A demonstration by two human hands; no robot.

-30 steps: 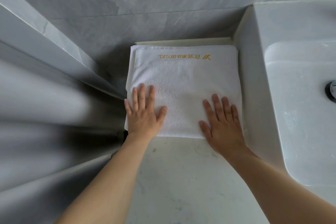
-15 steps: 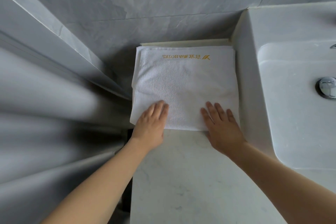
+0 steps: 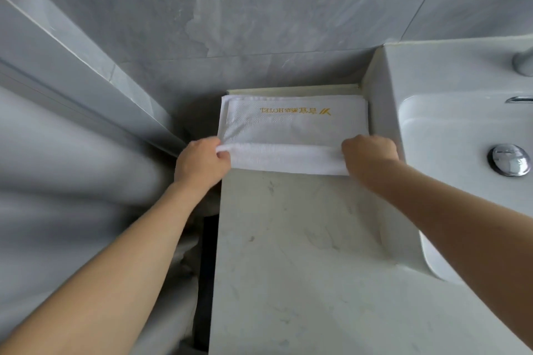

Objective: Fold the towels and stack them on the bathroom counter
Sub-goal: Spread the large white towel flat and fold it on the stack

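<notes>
- A white folded terry towel with gold lettering (image 3: pixel 291 127) lies at frame centre, at the far end of the pale marble counter (image 3: pixel 288 253), beside a white sink basin (image 3: pixel 450 135).
- The left hand (image 3: pixel 200 164) and right hand (image 3: pixel 370 157) each grip a near corner, its near edge lifted.

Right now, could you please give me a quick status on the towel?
Left hand and right hand grip near edge, lifted. Towel on counter, beside sink. Nothing blocking.
</notes>
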